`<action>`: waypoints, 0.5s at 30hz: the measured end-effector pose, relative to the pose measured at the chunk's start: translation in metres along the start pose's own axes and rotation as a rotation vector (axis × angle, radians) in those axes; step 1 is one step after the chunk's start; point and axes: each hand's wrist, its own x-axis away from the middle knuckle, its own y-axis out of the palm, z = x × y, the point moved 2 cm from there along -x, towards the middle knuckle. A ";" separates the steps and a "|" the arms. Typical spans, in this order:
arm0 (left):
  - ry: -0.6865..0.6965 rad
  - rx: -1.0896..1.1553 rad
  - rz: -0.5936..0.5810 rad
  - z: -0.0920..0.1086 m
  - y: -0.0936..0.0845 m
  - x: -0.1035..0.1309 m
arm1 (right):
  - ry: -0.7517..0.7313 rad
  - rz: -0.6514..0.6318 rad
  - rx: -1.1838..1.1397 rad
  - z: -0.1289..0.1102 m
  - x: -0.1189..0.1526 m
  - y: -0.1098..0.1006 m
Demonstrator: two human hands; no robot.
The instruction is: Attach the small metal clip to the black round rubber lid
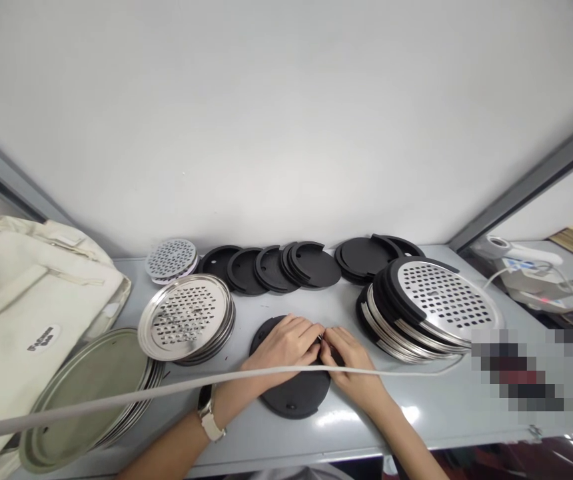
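A round black disc (294,397) lies on the grey table in front of me, partly hidden under my hands. My left hand (286,343), with a watch on its wrist, reaches over the disc, its fingers bent together near the disc's right edge. My right hand (349,357) meets it there, fingers closed at the same spot. Something small and dark sits between the fingertips, too hidden to name. A thin pale cable (216,379) crosses the view in front of both wrists.
Black discs (316,265) line the wall. Perforated metal discs are stacked at left (191,313) and, with black rims, at right (449,300). Greenish plates (89,393) and a cream bag (31,300) are far left. A white device (531,257) stands far right on the table (336,443).
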 end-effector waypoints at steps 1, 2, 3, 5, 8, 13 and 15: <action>-0.001 0.002 -0.003 0.000 0.000 0.000 | 0.000 0.001 0.002 0.000 0.000 0.000; -0.002 0.006 -0.005 -0.001 0.000 0.000 | 0.001 0.001 0.002 0.000 0.000 0.000; -0.005 0.010 -0.006 -0.001 0.000 0.000 | 0.003 -0.001 0.000 0.000 0.001 0.000; -0.014 0.018 -0.003 -0.001 -0.001 -0.001 | 0.009 -0.004 -0.008 0.001 0.002 0.001; -0.031 0.031 0.001 -0.002 -0.003 -0.001 | 0.011 -0.003 -0.020 0.003 0.003 0.001; -0.024 0.032 -0.012 -0.003 -0.002 -0.002 | 0.012 -0.011 -0.029 0.003 0.003 0.001; -0.016 0.023 -0.013 -0.004 -0.001 -0.002 | 0.020 -0.016 -0.039 0.003 0.002 0.001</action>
